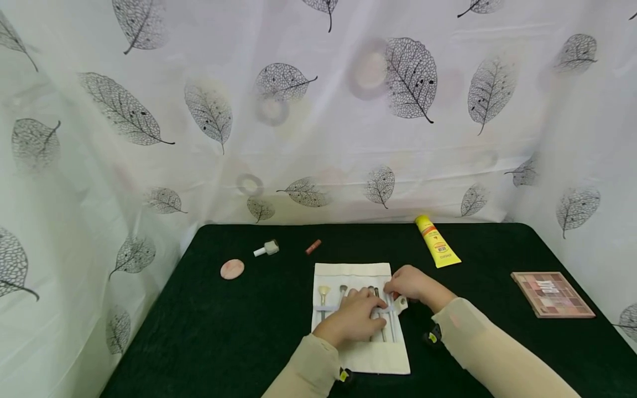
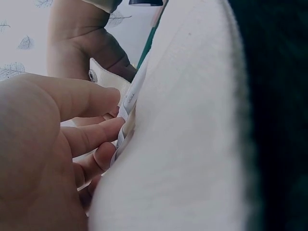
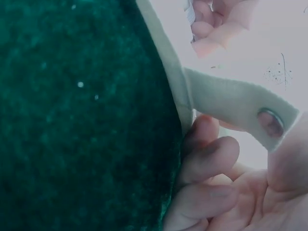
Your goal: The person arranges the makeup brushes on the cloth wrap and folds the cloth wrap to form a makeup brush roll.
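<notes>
A white cloth brush roll (image 1: 378, 358) lies unfolded on the table, several makeup brushes (image 1: 324, 292) tucked under its pale elastic band (image 1: 318, 308). Across its middle reaches my left hand (image 1: 355, 316), thumb and fingertips pinching the band beside a white brush handle (image 2: 132, 98) in the left wrist view. At the roll's right edge my right hand (image 1: 410, 283) holds a slim makeup brush, mostly hidden by the fingers. A strap with a metal snap (image 3: 271, 122) sticks out below that hand; its curled fingers show beside the cloth edge in the right wrist view.
Beyond the roll lie a pink oval puff (image 1: 232, 269), a small white-capped bottle (image 1: 267, 248) and a reddish-brown tube (image 1: 313, 247). A yellow squeeze tube (image 1: 438, 241) is at the back right, an eyeshadow palette (image 1: 552, 296) at the right. Dark green cloth covers the table (image 1: 199, 331).
</notes>
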### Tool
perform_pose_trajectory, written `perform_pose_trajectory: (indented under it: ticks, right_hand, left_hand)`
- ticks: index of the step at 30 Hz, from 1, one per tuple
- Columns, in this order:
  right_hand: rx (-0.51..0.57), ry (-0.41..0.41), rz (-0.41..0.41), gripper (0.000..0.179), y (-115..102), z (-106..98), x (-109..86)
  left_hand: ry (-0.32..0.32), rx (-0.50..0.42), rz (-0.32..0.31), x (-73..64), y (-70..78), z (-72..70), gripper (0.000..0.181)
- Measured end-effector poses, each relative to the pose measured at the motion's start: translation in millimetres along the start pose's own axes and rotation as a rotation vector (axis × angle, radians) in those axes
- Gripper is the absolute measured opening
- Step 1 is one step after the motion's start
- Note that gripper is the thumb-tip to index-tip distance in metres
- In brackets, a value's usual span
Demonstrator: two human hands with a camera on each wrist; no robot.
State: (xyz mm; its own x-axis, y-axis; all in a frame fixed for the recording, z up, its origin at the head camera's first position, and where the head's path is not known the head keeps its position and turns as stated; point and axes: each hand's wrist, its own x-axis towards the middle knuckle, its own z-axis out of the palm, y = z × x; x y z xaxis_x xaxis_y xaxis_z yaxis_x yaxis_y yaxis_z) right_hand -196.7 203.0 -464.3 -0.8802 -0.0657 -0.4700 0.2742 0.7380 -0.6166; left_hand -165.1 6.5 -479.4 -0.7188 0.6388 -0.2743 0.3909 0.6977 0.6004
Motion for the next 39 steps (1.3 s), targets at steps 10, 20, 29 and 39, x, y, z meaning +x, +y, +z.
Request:
perform_pose_trajectory:
  ticks: [10, 20, 29, 39]
  right_hand:
    - [-0.032, -0.019, 0.002, 0.027, 1, 2, -4.7]
    - [-0.065, -0.030, 0.005, 0.028, -5, 3, -9.4]
    - [-0.093, -0.024, -0.005, 0.023, -7, 7, -14.8]
    - [-0.101, -0.020, -0.026, 0.020, -7, 10, -21.3]
  left_hand:
    - [-0.004, -0.003, -0.001, 0.1, 0.1, 0.8, 0.033]
    - [0.005, -0.001, 0.006, -1.5, 1.5, -1.2, 0.035]
    - [-0.012, -0.017, 0.000, -5.0, 1.7, -2.7, 0.036]
    - [-0.025, -0.037, 0.025, -8.5, -3.3, -6.1, 0.037]
